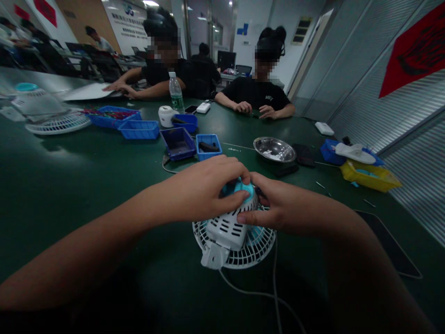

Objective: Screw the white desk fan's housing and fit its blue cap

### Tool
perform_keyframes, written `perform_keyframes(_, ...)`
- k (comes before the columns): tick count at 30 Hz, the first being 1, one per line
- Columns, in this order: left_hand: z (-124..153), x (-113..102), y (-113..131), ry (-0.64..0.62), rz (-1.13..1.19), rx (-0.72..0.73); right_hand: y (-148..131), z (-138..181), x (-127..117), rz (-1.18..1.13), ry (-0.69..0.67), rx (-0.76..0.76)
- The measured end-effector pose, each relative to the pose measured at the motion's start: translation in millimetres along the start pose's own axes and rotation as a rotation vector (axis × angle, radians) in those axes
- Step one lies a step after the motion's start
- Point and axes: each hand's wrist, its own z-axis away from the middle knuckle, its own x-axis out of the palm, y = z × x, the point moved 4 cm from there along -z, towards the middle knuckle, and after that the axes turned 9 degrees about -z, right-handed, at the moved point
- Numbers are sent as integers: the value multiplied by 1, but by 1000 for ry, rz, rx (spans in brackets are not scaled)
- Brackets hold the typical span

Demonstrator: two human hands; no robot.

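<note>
A small white electric fan (227,229) lies with its round grille down on the green table. Its vented motor housing points up and carries a light-blue cap (247,189) at the top. My left hand (222,188) is closed over this cap, thumb on the near side and fingers curled over the far side. From the right, my right hand (269,202) grips the housing, its thumb lying across the vents. The fingers of that hand behind the housing are partly hidden. A white power cord (243,291) runs from the fan toward the near edge.
Blue bins (178,143) and a steel bowl (274,149) with white pieces stand beyond the fan. A yellow bin (370,176) is at right, near a dark flat tray (385,243). Another fan (57,121) lies far left. Two people sit opposite, behind a water bottle (176,93).
</note>
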Motion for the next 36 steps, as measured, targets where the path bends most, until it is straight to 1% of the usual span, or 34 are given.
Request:
perform_keyframes(2,1,-2,0,-2,5,6,0,0,-1,-13,4,4)
perform_keyframes(7,3,-6,0,-7,7,75,0,-2,0,-48,-4,10)
perform_keyframes(11,4,-7,1,-3,10,125,0,-2,0,-26,13,-28)
perform_keyframes(17,4,-7,1,-7,28,159,-2,1,0,-21,3,-16)
perform_keyframes(22,3,-7,-2,25,-37,115,-2,1,0,-28,1,5)
perform_keyframes(24,2,-7,-2,5,-32,108,-2,1,0,-3,6,17)
perform_keyframes(26,2,-6,-1,-44,15,96,-3,2,1,2,4,14)
perform_keyframes(29,3,-7,1,-91,59,52,-5,2,1,2,1,21)
perform_keyframes(36,3,-9,6,-102,34,30,-6,2,0,44,12,-8)
